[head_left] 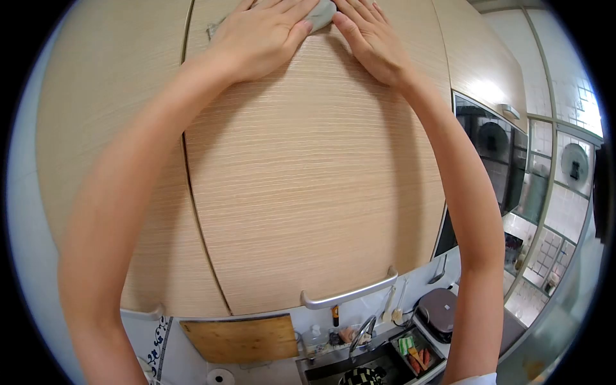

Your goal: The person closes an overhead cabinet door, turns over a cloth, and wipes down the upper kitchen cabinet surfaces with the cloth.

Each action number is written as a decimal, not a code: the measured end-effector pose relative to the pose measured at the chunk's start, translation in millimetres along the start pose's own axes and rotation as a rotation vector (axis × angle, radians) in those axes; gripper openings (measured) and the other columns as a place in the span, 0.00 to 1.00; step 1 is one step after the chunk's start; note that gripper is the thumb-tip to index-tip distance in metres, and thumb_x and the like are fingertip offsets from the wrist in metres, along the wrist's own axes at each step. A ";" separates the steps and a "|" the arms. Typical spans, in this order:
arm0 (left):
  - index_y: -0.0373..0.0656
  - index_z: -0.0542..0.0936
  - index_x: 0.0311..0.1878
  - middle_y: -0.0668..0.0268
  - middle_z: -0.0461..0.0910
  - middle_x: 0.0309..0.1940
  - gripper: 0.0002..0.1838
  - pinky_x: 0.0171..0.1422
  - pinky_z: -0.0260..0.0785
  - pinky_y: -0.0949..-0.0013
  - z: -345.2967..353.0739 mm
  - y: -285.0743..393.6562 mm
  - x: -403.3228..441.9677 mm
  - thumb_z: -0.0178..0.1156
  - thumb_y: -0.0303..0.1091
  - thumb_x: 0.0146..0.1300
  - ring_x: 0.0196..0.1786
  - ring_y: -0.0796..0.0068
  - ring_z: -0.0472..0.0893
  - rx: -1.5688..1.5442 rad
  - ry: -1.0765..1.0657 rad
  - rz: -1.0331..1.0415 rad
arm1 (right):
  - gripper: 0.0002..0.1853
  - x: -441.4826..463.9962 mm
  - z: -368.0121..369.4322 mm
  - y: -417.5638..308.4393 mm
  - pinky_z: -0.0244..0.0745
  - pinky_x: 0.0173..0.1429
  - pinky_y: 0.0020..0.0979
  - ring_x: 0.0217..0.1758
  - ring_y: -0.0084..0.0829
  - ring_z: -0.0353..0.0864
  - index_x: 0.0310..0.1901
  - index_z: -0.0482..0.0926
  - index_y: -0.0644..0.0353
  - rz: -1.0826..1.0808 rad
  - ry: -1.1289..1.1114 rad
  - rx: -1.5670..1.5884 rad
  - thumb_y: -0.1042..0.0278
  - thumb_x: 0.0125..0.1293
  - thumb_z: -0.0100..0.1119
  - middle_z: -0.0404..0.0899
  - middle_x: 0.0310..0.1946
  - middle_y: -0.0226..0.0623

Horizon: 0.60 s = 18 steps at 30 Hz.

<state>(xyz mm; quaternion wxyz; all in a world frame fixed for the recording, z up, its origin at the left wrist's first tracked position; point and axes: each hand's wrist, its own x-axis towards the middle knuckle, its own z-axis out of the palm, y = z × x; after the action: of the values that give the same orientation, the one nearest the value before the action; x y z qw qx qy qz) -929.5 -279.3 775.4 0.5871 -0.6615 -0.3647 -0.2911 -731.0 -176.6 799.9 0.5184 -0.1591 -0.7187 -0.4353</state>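
Note:
Both arms reach up along a light wood-grain cabinet door (308, 167). A grey cloth (321, 17) lies against the door at the top edge of the view, its upper part cut off. My left hand (266, 35) is spread flat over the cloth's left side, with a corner of fabric showing beyond it. At the cloth's right edge, my right hand (371, 38) rests with fingers stretched out and thumb touching or very near the cloth. The fingertips of both hands are partly beyond the frame.
Below the door are its metal handle (350, 295), a wooden cutting board (240, 339), a faucet (363, 333) and a dark sink (327, 371). A dark round-cornered appliance (439, 312) stands at right. A glass-fronted range hood (491, 151) and glass-paned frames are farther right.

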 end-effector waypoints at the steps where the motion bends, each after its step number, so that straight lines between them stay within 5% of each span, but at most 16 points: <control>1: 0.38 0.54 0.79 0.58 0.52 0.80 0.31 0.85 0.41 0.53 2.3 -3.0 5.2 0.28 0.46 0.79 0.83 0.60 0.49 0.013 -0.010 -0.001 | 0.34 1.7 -0.6 2.1 0.34 0.84 0.43 0.85 0.45 0.38 0.77 0.53 0.67 0.013 -0.005 0.007 0.50 0.80 0.29 0.48 0.80 0.49; 13: 0.38 0.58 0.77 0.57 0.55 0.79 0.31 0.83 0.46 0.51 43.2 -33.1 70.4 0.29 0.45 0.78 0.81 0.57 0.52 0.103 0.166 0.064 | 0.32 23.4 -9.4 38.9 0.33 0.84 0.42 0.85 0.45 0.38 0.77 0.55 0.64 0.023 0.027 -0.048 0.50 0.81 0.27 0.49 0.80 0.45; 16: 0.38 0.58 0.77 0.58 0.55 0.80 0.31 0.82 0.48 0.51 44.0 -35.9 90.6 0.29 0.45 0.78 0.81 0.58 0.53 0.173 0.136 0.056 | 0.33 29.1 -15.8 51.8 0.33 0.85 0.42 0.85 0.45 0.37 0.78 0.54 0.62 -0.092 -0.044 -0.456 0.49 0.80 0.26 0.48 0.81 0.45; 18: 0.39 0.58 0.77 0.58 0.55 0.80 0.31 0.82 0.48 0.51 44.9 -34.2 101.7 0.29 0.45 0.78 0.82 0.58 0.52 0.186 0.132 0.041 | 0.33 33.1 -18.1 55.3 0.33 0.85 0.42 0.85 0.45 0.36 0.78 0.54 0.60 0.072 0.029 -0.109 0.48 0.80 0.24 0.47 0.81 0.43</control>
<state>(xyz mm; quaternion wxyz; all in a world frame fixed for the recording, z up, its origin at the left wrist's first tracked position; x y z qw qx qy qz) -902.2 -219.0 871.1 0.6745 -0.5910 -0.3370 -0.2868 -696.1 -166.7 856.2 0.5345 -0.2064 -0.6801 -0.4574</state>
